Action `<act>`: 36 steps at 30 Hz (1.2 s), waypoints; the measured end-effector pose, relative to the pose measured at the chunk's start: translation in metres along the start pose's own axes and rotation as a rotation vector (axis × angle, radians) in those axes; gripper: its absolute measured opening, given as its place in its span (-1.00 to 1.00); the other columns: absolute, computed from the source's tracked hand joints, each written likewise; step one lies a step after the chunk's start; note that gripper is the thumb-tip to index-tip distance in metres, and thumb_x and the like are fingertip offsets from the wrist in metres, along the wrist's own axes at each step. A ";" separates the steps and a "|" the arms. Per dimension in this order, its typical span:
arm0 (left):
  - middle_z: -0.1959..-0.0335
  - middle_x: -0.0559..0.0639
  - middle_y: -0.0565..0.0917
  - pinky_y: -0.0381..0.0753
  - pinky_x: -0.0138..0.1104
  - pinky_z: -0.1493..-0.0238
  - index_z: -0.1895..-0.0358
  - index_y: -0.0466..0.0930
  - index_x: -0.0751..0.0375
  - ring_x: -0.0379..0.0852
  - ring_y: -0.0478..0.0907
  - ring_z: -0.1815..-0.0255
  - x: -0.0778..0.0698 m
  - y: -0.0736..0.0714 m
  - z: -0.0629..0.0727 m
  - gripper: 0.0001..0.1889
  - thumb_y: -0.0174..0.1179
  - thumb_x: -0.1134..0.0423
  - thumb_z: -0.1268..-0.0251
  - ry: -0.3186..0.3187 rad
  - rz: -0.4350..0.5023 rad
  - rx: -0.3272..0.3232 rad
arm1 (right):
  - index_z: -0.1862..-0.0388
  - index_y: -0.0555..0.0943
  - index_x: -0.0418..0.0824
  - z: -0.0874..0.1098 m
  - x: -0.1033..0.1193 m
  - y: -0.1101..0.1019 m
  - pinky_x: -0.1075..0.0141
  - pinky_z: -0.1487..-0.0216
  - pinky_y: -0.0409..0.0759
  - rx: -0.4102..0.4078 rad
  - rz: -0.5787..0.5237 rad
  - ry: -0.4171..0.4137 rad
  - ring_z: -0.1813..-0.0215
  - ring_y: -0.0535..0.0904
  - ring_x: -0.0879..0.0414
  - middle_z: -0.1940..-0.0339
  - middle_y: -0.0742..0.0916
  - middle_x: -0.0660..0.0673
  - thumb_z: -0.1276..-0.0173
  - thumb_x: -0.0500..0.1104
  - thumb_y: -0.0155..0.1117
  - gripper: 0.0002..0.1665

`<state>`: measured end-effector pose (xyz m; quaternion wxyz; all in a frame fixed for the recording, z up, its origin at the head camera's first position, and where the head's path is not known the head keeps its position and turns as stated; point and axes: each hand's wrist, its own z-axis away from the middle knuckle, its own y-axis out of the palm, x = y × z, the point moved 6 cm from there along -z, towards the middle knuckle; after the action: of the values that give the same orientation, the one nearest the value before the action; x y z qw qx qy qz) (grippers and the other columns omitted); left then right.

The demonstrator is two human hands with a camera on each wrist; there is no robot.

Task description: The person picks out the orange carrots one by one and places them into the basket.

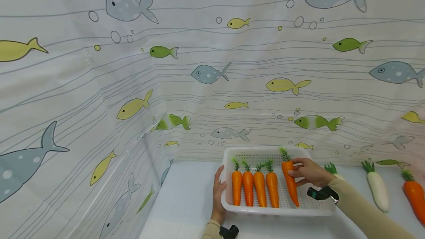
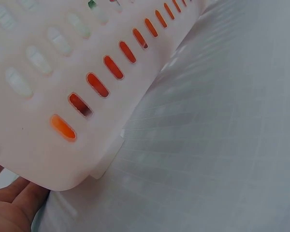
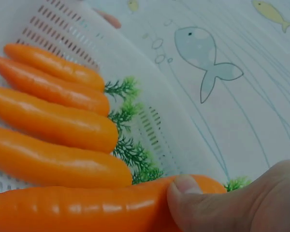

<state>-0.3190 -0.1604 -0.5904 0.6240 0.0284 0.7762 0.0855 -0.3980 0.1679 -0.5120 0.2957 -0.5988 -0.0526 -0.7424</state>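
A white perforated plastic basket (image 1: 275,211) stands on the table against the patterned backdrop. Several orange carrots (image 1: 259,189) with green tops lie side by side in its left part. My right hand (image 1: 310,172) pinches another carrot (image 1: 289,182) near its leafy end, to the right of that row, tilted with its tip toward the basket's near side. The thumb presses on its upper end in the right wrist view. My left hand (image 1: 218,196) rests along the outside of the basket's left end, fingers touching it. Only part of that hand shows in the left wrist view.
Right of the basket lie a white radish (image 1: 377,189) and a carrot (image 1: 414,196). A second white radish (image 1: 333,169) is partly hidden behind my right forearm. A sheet printed with fish (image 1: 206,99) rises behind and left of the white table (image 1: 186,194).
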 end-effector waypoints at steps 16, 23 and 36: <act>-0.72 -0.05 0.16 0.13 0.27 -0.65 -0.69 0.11 -0.32 0.18 0.22 -0.66 0.001 0.001 0.000 -0.34 -0.26 0.04 -0.53 -0.011 -0.022 -0.007 | -0.50 0.13 -0.61 -0.016 -0.028 0.015 -0.10 -0.01 0.80 0.043 0.001 0.098 -0.06 0.72 -0.12 -0.28 0.57 -0.55 -0.56 -0.25 0.27 -0.22; -0.72 -0.04 0.19 0.16 0.24 -0.65 -0.68 0.11 -0.32 0.22 0.24 -0.64 0.000 0.000 0.001 -0.34 -0.27 0.04 -0.53 -0.010 -0.001 -0.006 | -0.45 0.20 -0.59 -0.019 -0.028 0.020 -0.11 0.03 0.81 0.008 0.054 0.113 -0.02 0.72 -0.13 -0.22 0.60 -0.52 -0.53 -0.28 0.29 -0.29; -0.72 0.01 0.18 0.18 0.22 -0.65 -0.70 0.08 -0.27 0.22 0.25 -0.64 -0.002 0.003 0.001 -0.33 -0.28 0.07 -0.53 0.007 0.012 0.007 | -0.42 0.16 -0.62 -0.029 -0.031 0.026 -0.11 0.01 0.80 -0.008 0.080 0.167 0.00 0.72 -0.12 -0.16 0.62 -0.52 -0.53 -0.31 0.23 -0.32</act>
<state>-0.3176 -0.1578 -0.5886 0.6207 0.0349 0.7785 0.0865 -0.4060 0.1459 -0.5560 0.3262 -0.5376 -0.0009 -0.7775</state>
